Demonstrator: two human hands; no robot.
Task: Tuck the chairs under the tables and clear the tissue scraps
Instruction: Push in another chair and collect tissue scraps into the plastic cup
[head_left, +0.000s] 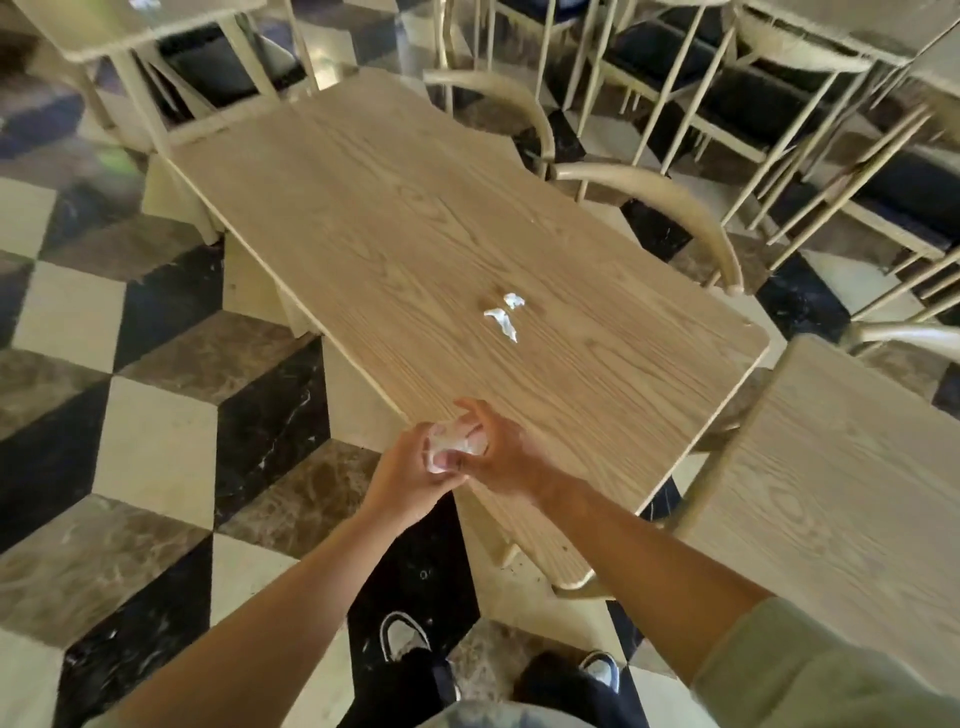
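Note:
A long wooden table (415, 218) runs away from me. Two white tissue scraps (503, 318) lie on it right of the middle. Over the table's near left edge, my left hand (410, 470) and my right hand (498, 454) are cupped together around a crumpled wad of tissue (457, 446). Two pale wooden chairs stand along the table's right side, a nearer chair (670, 208) and a farther chair (498, 93), both with their curved backs close to the edge.
A second wooden table (831, 493) stands at the right, close to the first table's corner. More pale chairs with dark seats (753, 93) crowd the back right. Another table (135, 31) is at the back left. The floor has a checkered cube pattern (156, 441).

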